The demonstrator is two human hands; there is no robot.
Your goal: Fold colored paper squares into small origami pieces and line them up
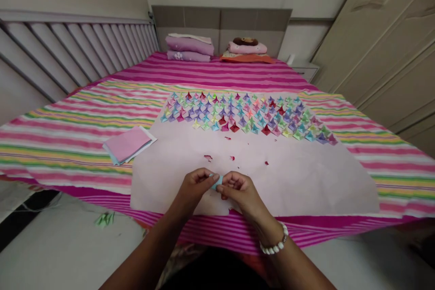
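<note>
Between my two hands is a small piece of folded light-blue paper (217,181). My left hand (199,185) pinches its left side between thumb and fingers. On the other side, my right hand (237,186) grips the right edge with thumb and curled fingers, and a white beaded bracelet circles that wrist. Both hands are above the near part of a large pale sheet (306,176) with several torn holes. Rows of small folded paper pieces (231,111) in many colours stand along the sheet's far part. The paper's exact fold is partly covered by my fingers.
A stack of coloured paper squares (127,144) lies left of the sheet on the striped bedspread (68,133). Folded bedding (189,47) sits by the headboard (220,22). Crumpled green paper (104,219) is on the floor at left. A slatted rail (81,45) runs along the left.
</note>
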